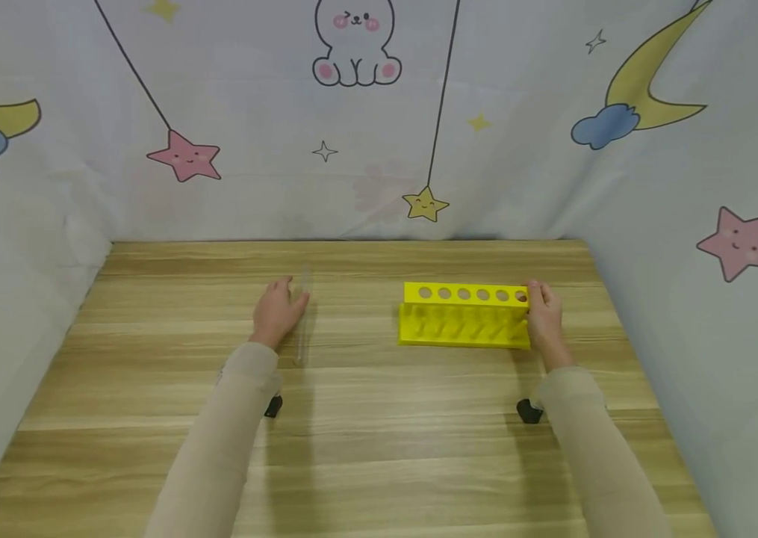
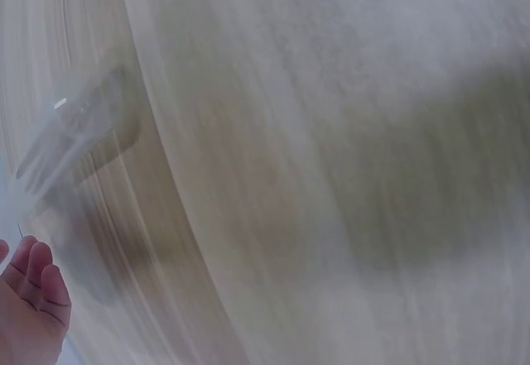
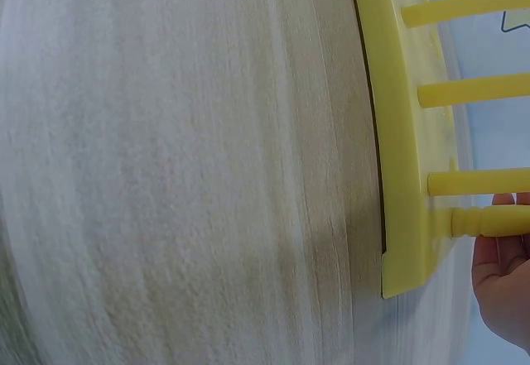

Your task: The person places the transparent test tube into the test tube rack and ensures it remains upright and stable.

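A clear test tube [image 1: 301, 336] lies lengthwise on the table, left of centre. Beside it is my left hand [image 1: 275, 310], fingers relaxed and thumb at the tube's side; whether they touch cannot be told. In the left wrist view the see-through tube [image 2: 70, 137] lies beyond the loosely bent fingers [image 2: 37, 270]. The yellow test tube rack [image 1: 464, 335] stands right of centre, a row of round holes along its top and pegs below. My right hand [image 1: 544, 314] grips its right end. In the right wrist view, fingers reach behind the rack's end post [image 3: 493, 221].
Under everything is a wood-grain table [image 1: 379, 448]. A white cloth with cartoon prints [image 1: 271, 202] hangs along its back edge and both sides. A black wrist device [image 1: 529, 411] shows under the right sleeve, another [image 1: 274, 406] under the left.
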The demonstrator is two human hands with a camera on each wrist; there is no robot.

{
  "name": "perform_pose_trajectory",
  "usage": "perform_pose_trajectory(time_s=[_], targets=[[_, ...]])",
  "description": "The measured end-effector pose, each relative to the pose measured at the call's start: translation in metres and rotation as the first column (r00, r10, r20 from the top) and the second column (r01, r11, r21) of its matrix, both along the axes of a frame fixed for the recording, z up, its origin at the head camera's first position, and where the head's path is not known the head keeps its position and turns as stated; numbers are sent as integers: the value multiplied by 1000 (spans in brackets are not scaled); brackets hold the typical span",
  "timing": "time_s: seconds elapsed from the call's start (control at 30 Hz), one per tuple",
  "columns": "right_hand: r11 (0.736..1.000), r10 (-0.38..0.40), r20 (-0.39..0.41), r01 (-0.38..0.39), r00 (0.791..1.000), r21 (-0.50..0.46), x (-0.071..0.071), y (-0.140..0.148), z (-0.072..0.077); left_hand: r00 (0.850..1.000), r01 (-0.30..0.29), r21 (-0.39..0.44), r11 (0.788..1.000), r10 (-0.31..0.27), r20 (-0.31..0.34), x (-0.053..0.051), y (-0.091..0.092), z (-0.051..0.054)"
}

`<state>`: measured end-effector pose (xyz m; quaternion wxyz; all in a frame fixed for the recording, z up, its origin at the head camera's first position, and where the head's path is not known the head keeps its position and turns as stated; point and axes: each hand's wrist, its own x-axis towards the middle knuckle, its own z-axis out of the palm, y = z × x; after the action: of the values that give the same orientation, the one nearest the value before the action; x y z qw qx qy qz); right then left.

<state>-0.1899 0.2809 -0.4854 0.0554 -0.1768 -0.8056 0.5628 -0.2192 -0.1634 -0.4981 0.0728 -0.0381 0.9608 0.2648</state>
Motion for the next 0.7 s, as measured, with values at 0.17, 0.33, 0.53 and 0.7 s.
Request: perform_pose_trajectory(time_s=[0.17, 0.33, 0.53, 0.7], targets=[[1000, 16, 4, -16, 1000, -11, 0, 0, 0, 1000, -7, -9, 1000, 7, 12, -1, 2, -2], [1000, 25, 3, -25, 1000, -3, 1, 0, 1, 999, -16, -11, 1000, 16, 38, -1, 5, -1], [1000, 13, 0, -13, 1000, -5, 1, -1, 1, 997, -28, -7, 1000, 28, 77, 2, 9, 2], [1000, -6, 2, 6, 1000, -11, 1, -2, 1, 996, -30, 1, 1000, 30, 86, 2, 11, 1]])
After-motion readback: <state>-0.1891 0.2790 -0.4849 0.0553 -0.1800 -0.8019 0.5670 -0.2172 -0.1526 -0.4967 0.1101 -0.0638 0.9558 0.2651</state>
